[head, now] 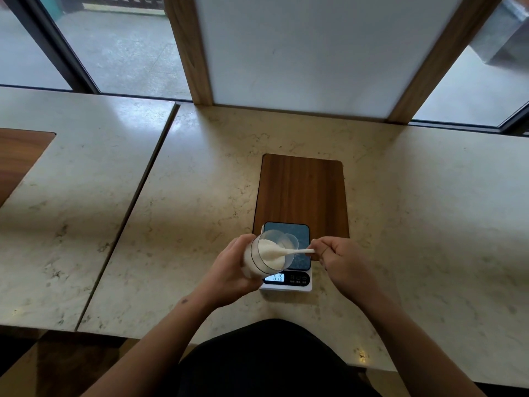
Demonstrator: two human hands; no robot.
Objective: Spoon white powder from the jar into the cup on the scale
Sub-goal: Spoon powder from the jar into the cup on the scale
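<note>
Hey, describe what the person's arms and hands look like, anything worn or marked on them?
Both forearms are bare, with no sleeves, gloves or watch in view. The left forearm carries a small dark mark near the wrist. The right hand shows a thin dark band across its back, possibly a string or ring; it is too small to tell. The left hand looks unadorned.

I'm holding a clear, glossy plastic jar [259, 257] of fine matt white powder [269, 251], and dipping in a smooth white plastic spoon [297, 251]. The scale [289, 270] at frame centre is showing a glossy dark top on white plastic. It's sitting on polished, veined stone counter [200, 224] beside a matt wood inlay [302, 193].
</note>
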